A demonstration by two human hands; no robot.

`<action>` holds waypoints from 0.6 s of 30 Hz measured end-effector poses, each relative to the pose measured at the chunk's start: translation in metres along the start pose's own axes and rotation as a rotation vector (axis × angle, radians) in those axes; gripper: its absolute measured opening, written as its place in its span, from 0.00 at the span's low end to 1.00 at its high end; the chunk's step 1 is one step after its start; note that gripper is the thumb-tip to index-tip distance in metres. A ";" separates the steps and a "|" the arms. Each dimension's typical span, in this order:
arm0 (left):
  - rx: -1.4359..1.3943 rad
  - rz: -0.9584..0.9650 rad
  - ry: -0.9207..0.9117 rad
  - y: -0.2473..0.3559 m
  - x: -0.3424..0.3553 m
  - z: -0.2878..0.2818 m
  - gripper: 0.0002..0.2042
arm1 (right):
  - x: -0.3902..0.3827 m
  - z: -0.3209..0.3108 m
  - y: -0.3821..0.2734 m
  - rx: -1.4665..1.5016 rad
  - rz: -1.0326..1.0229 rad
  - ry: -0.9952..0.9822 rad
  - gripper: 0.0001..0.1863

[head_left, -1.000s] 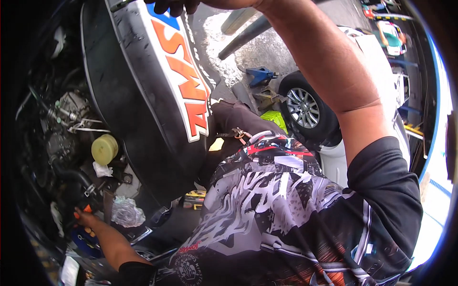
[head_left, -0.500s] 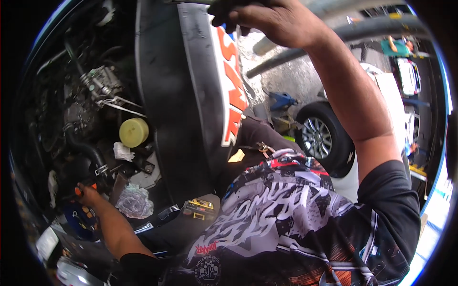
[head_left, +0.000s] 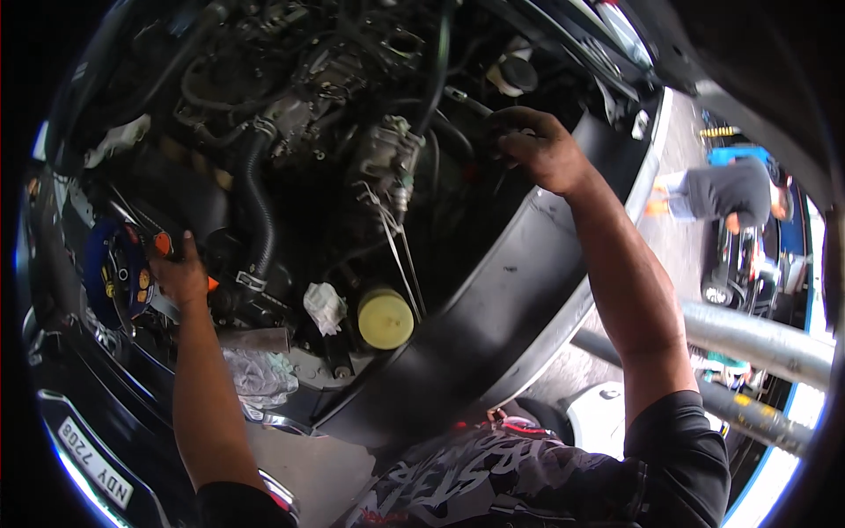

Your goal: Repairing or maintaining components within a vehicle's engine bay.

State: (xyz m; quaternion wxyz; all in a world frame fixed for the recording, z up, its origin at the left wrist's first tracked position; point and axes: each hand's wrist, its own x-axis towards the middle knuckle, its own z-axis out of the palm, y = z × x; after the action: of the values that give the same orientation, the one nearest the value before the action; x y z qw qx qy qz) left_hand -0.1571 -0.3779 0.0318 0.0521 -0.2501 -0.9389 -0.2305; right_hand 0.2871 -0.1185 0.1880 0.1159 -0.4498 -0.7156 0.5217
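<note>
My left hand (head_left: pixel 182 277) is at the front of an open engine bay, its thumb raised and its other fingers partly hidden. Orange parts show on both sides of it, as of an orange-handled tool (head_left: pixel 163 244) in its grip. Close beside it lies a round blue dish (head_left: pixel 104 275) with small pieces in it. My right hand (head_left: pixel 547 158) reaches over the engine bay, near the far end of a black fender cover (head_left: pixel 502 290). Its fingers are curled and dark; what they hold, if anything, cannot be made out.
A yellow round cap or tub (head_left: pixel 385 319), a crumpled white rag (head_left: pixel 325 308) and a crumpled plastic bag (head_left: pixel 261 377) lie near the fender cover. A black ribbed hose (head_left: pixel 255 198) crosses the bay. Grey metal posts (head_left: pixel 761 339) stand at right; another person (head_left: pixel 731 194) is beyond.
My view has swung toward the engine bay, showing more of it. My right hand has gone from the fender cover's outer side to over the bay. My left hand stays by the blue dish.
</note>
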 end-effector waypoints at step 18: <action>-0.009 0.031 -0.039 0.000 -0.001 0.008 0.37 | 0.218 0.073 0.077 -0.038 0.118 -0.099 0.25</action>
State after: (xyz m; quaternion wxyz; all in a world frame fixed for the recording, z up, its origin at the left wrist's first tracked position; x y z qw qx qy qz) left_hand -0.1564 -0.3745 0.0242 0.0362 -0.2692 -0.9348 -0.2289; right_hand 0.1572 0.0054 0.0246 0.0411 -0.4669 -0.7024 0.5356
